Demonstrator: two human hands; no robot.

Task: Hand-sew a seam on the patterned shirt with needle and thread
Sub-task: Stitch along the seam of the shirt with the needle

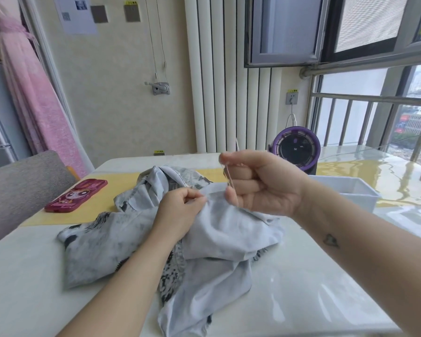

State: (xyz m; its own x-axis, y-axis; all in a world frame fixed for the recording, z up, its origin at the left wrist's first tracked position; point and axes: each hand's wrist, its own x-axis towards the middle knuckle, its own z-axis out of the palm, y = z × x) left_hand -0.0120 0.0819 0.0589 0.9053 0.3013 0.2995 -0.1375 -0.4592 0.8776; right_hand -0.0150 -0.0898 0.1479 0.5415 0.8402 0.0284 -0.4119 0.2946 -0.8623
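Note:
The patterned shirt [122, 242], pale grey with black blotches, lies crumpled on the white table [24, 283]. My left hand [178, 212] pinches a raised fold of the shirt near its edge. My right hand [260, 183] is held above the fabric to the right, fingers curled, pinching the needle [237, 144], whose tip sticks up above the fingers. A light thread [230, 183] runs taut from that hand down into the fold of cloth.
A red phone case [77, 195] lies on a yellow mat [100, 205] at the left. A purple fan [295, 148] stands behind my right hand, a white plastic bin [350, 193] to its right. A grey chair back [22, 188] is at the far left.

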